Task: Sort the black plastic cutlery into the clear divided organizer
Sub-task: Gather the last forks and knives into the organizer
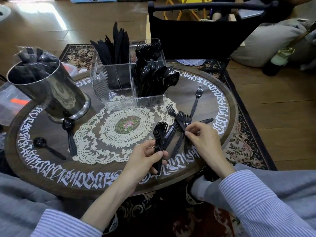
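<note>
Left hand: The left hand holds a neat stack of forks, thumb and fingers pinched round the handles, prongs pointing up.
Right hand: The right hand pinches one fork out of the loose pile of forks on the table.
Organizer: The clear organizer stands at the back of the table, on the edge of the lace mat. Knives stick up in the back left part, spoons fill the front right part, and forks show in the back right part (hard to see well).
Left over: One fork lies alone near the pile. Two spoons lie by the metal cup.
What could go wrong: The stack is slippery and getting thick, so adding one more could make it fan out and drop. The pile is tangled, so pulling one fork could drag others off the table edge.
Next: I think the stack goes in the fork part.
</note>
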